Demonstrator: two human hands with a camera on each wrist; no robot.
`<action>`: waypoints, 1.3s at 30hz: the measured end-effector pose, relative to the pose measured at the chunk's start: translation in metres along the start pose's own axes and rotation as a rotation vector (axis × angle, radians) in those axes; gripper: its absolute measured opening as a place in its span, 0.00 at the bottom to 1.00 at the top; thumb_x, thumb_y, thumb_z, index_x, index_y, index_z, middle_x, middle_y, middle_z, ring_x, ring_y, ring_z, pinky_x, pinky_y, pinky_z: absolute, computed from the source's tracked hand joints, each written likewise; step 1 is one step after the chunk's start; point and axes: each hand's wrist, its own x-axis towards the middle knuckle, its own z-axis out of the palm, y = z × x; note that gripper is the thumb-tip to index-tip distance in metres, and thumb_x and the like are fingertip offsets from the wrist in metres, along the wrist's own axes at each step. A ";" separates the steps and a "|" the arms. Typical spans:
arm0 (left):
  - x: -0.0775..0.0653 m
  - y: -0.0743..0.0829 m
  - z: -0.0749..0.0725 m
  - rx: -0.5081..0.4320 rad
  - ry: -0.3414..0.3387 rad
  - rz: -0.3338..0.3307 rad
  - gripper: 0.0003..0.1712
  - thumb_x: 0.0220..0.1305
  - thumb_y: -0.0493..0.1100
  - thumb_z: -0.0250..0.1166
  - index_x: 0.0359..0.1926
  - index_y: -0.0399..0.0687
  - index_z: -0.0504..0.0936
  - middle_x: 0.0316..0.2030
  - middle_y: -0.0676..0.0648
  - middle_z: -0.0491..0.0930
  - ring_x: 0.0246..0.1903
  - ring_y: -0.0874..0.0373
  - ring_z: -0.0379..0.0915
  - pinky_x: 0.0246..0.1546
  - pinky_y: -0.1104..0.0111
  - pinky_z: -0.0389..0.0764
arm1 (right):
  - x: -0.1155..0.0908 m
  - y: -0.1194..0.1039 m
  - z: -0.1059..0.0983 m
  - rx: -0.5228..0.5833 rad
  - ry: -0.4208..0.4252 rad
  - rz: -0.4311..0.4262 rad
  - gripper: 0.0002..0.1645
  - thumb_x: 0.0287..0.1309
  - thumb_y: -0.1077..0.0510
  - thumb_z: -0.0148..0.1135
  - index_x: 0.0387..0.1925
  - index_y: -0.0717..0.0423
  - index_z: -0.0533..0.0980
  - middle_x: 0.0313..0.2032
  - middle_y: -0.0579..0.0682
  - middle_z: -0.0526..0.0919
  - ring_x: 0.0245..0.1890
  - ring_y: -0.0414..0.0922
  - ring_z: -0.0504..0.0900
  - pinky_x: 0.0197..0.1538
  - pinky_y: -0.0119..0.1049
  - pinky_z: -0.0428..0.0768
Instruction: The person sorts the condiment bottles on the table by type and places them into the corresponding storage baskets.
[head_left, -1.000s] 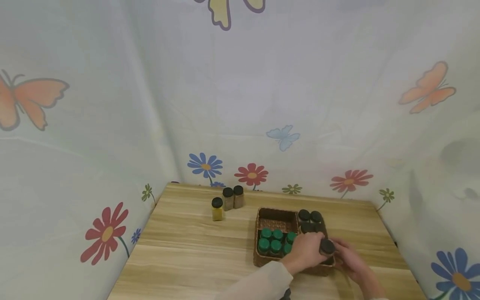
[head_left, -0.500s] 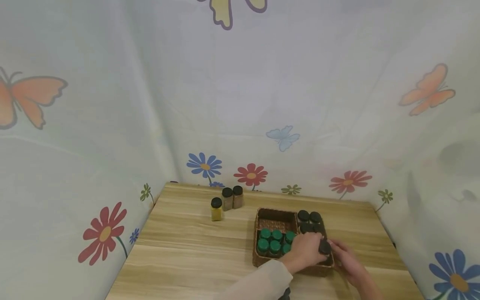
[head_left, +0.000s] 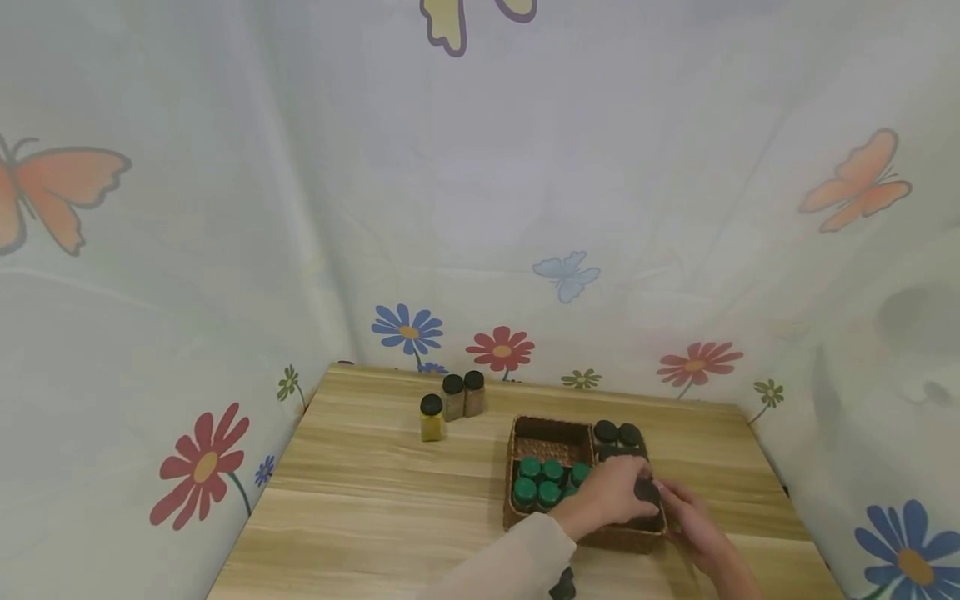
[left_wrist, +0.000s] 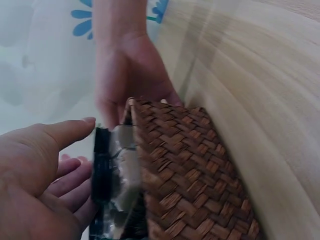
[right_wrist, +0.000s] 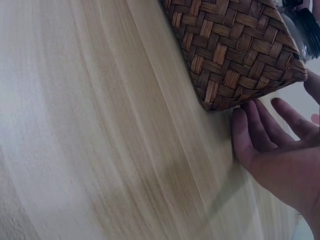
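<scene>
A brown woven basket with compartments holds several green-capped jars at the front left and black-capped jars on the right. My left hand is over the front right compartment, thumb and fingers spread about the black cap of a clear jar standing there. In the left wrist view the thumb is extended beside that cap and the fingers lie loosely behind it. My right hand is at the basket's right side, its fingertips at the lower woven corner in the right wrist view.
Two black-capped jars with brownish contents and one with yellow contents stand at the back left of the wooden table. A printed curtain surrounds the table. The basket's back left compartment shows its woven bottom.
The black-capped jar in my left hand has gone down into the front right compartment, and the fingers have loosened around its cap. My right hand stays by the basket's side.
</scene>
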 end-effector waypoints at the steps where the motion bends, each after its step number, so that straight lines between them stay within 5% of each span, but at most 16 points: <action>1: -0.002 -0.001 -0.002 -0.012 0.008 0.009 0.28 0.62 0.58 0.79 0.60 0.57 0.84 0.52 0.62 0.85 0.51 0.71 0.80 0.50 0.79 0.78 | 0.000 0.000 0.001 0.001 0.006 -0.002 0.48 0.75 0.33 0.58 0.78 0.63 0.61 0.69 0.60 0.73 0.62 0.51 0.76 0.59 0.49 0.80; 12: -0.029 -0.014 -0.046 -0.278 0.033 0.030 0.30 0.66 0.56 0.77 0.65 0.57 0.81 0.57 0.61 0.84 0.56 0.68 0.80 0.53 0.76 0.79 | 0.002 0.005 0.002 0.009 0.015 -0.020 0.43 0.80 0.37 0.52 0.76 0.66 0.63 0.69 0.61 0.73 0.64 0.52 0.75 0.58 0.49 0.82; 18: -0.058 -0.034 -0.073 -0.444 0.097 0.012 0.27 0.66 0.54 0.76 0.64 0.56 0.82 0.57 0.59 0.84 0.58 0.61 0.81 0.57 0.69 0.81 | 0.001 0.007 0.004 0.006 0.052 -0.018 0.45 0.78 0.36 0.55 0.75 0.68 0.64 0.65 0.58 0.79 0.60 0.48 0.78 0.53 0.44 0.82; 24: -0.086 -0.055 -0.084 -0.539 0.171 -0.005 0.25 0.67 0.52 0.76 0.62 0.58 0.82 0.54 0.61 0.83 0.54 0.65 0.81 0.58 0.61 0.83 | -0.003 0.008 0.004 0.020 0.060 -0.014 0.43 0.80 0.39 0.53 0.76 0.69 0.63 0.61 0.55 0.81 0.57 0.46 0.78 0.52 0.43 0.82; 29: -0.105 -0.080 -0.094 -0.536 0.241 -0.049 0.23 0.68 0.51 0.76 0.61 0.58 0.82 0.54 0.59 0.83 0.54 0.63 0.81 0.59 0.56 0.83 | -0.001 0.005 0.005 0.002 0.032 0.000 0.45 0.80 0.36 0.51 0.78 0.67 0.60 0.70 0.62 0.73 0.67 0.55 0.73 0.55 0.44 0.80; 35: -0.119 -0.124 -0.111 -0.455 0.386 -0.093 0.23 0.67 0.51 0.76 0.60 0.56 0.84 0.53 0.55 0.85 0.54 0.57 0.82 0.59 0.54 0.82 | 0.000 0.002 0.006 -0.004 0.038 -0.010 0.45 0.80 0.35 0.50 0.78 0.66 0.60 0.67 0.58 0.76 0.63 0.51 0.74 0.54 0.44 0.78; 39: -0.129 -0.151 -0.127 -0.396 0.473 -0.093 0.24 0.66 0.50 0.77 0.60 0.53 0.84 0.54 0.52 0.86 0.56 0.56 0.81 0.60 0.53 0.81 | -0.003 0.001 0.009 -0.009 0.024 -0.015 0.50 0.78 0.32 0.50 0.79 0.67 0.57 0.73 0.67 0.67 0.70 0.59 0.68 0.59 0.51 0.77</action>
